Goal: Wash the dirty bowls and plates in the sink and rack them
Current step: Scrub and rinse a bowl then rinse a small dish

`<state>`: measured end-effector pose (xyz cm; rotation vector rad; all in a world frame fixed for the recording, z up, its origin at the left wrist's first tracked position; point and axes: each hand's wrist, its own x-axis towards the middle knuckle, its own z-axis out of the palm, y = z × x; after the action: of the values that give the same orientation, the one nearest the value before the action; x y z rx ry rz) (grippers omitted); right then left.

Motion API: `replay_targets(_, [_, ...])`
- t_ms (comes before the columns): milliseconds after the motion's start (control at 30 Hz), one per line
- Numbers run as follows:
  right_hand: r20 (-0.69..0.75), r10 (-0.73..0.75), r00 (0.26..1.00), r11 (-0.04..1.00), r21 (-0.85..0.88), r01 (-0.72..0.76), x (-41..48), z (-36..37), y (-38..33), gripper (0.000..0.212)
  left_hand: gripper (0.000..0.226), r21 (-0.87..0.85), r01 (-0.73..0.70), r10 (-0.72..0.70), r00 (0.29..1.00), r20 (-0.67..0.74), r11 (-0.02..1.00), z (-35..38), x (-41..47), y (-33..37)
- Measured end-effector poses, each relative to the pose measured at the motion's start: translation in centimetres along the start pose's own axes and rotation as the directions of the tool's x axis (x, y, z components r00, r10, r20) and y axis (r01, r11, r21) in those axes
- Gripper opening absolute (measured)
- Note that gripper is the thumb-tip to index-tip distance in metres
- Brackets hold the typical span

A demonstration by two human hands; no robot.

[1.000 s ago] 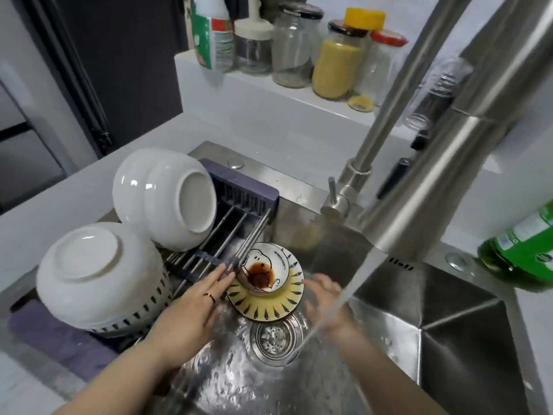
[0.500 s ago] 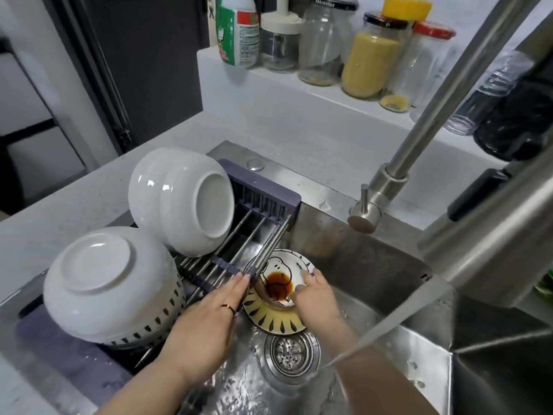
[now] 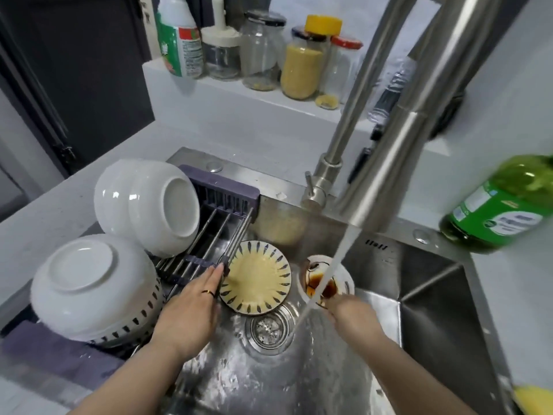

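Note:
A small white dish (image 3: 341, 275) with dark brown sauce sits under the running water stream, held at its near rim by my right hand (image 3: 351, 317). A yellow plate (image 3: 254, 277) with dark leaf marks lies in the sink (image 3: 425, 295) above the drain. My left hand (image 3: 191, 310) rests at the plate's left edge, fingers straight, a ring on one finger. Two white bowls (image 3: 146, 205) (image 3: 89, 286) stand upside down on the rack (image 3: 209, 232) at the left.
The steel tap (image 3: 389, 163) crosses the view at the right, pouring water. The drain strainer (image 3: 267, 327) sits below the plate. A green bottle (image 3: 496, 205) stands on the right counter. Jars and bottles (image 3: 302, 67) line the back ledge. A yellow sponge (image 3: 535, 401) is at the bottom right.
My right hand lifted the sauce dish off the yellow plate and moved it right, under the water stream. My left hand stayed at the plate's left edge.

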<state>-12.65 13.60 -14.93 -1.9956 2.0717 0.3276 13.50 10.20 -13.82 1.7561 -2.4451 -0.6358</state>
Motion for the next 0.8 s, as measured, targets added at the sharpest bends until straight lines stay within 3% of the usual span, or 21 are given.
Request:
replay_targets(33, [0.094, 0.073, 0.993, 0.996, 0.049, -0.078, -1.6, -0.4, 0.2, 0.020, 0.060, 0.012, -0.001, 0.001, 1.000, 0.009, 1.000, -0.1, -0.1, 0.2])
replay_targets(133, [0.089, 0.230, 0.969, 0.883, 0.400, -0.246, -4.8, -0.2, 1.6, 0.029, 0.060, 0.043, -0.004, 0.004, 1.000, 0.007, 0.999, -0.6, -0.4, 0.4])
replay_targets(200, [0.124, 0.338, 0.933, 0.603, 0.733, -0.315, -7.0, -0.6, 2.0, 0.040, 0.059, 0.100, -0.021, 0.022, 1.000, -0.008, 0.995, -0.9, -0.6, 0.8])
replay_targets(267, [0.190, 0.383, 0.904, 0.308, 0.896, -0.319, -9.1, -1.1, 2.0, 0.035, 0.058, 0.161, -0.035, 0.038, 0.999, -0.020, 0.986, -1.2, -0.8, 1.1])
replay_targets(367, [0.276, 0.367, 0.888, -0.029, 0.958, -0.285, -11.6, -1.4, 1.9, 0.016, 0.054, 0.103, -0.069, 0.078, 0.993, -0.085, 0.992, -1.2, -1.3, 1.4])
replay_targets(500, [0.314, 0.365, 0.876, -0.424, 0.894, -0.143, -13.8, -1.9, 1.5, 0.021, 0.026, -0.196, -0.106, 0.063, 0.975, -0.213, 0.975, -2.2, -4.1, 3.2])
replay_targets(567, [0.315, 0.351, 0.882, -0.519, 0.849, -0.096, -14.6, -2.1, 1.1, 0.022, 0.021, -0.317, -0.195, 0.147, 0.974, -0.170, 0.928, -2.6, -6.2, 5.1])
replay_targets(667, [0.310, 0.362, 0.879, -0.549, 0.833, -0.068, -15.3, -2.3, 0.4, 0.018, 0.022, -0.507, -0.243, 0.292, 0.956, 0.018, 0.827, -2.2, -8.6, 9.2])
replay_targets(733, [0.299, 0.384, 0.873, -0.570, 0.821, -0.031, -15.7, -2.8, -0.3, 0.017, 0.053, -0.463, -0.260, 0.357, 0.924, 0.135, 0.848, -0.8, -9.2, 11.8])
replay_targets(800, [0.280, 0.400, 0.873, -0.613, 0.790, 0.027, -15.9, -3.1, -0.9, 0.018, 0.090, -0.394, -0.328, 0.406, 0.904, 0.133, 0.859, 0.7, -9.3, 13.7])
